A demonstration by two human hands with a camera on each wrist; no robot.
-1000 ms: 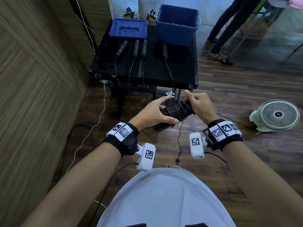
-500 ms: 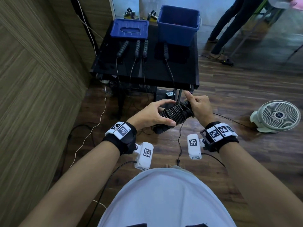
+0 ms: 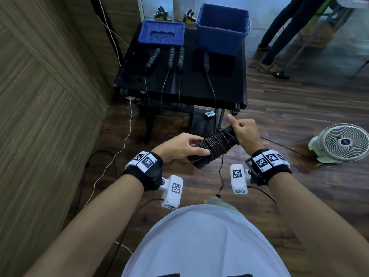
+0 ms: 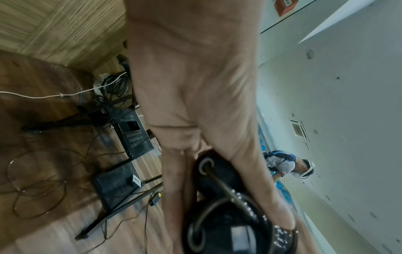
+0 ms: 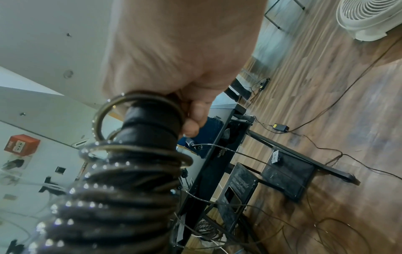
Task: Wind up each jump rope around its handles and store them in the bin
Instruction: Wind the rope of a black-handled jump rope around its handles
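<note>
Both hands hold a jump rope whose thin dark cord is coiled many times around its two black handles. My left hand grips the lower end of the bundle, fingers over the coils. My right hand grips the upper handle end, thumb raised. A short loose tail of cord hangs below the bundle. On the black table lie several more black handles with cords trailing over the front edge. The open blue bin stands at the table's back right.
A blue bin lid lies at the table's back left. A white floor fan stands on the wooden floor at right. Cables run across the floor under the table. A wood-panelled wall is at left. A person's legs are beyond the table.
The wound bundle has shifted slightly right and up. My right thumb has lifted off the handle. The left hand's fingers now lie further over the coils.
</note>
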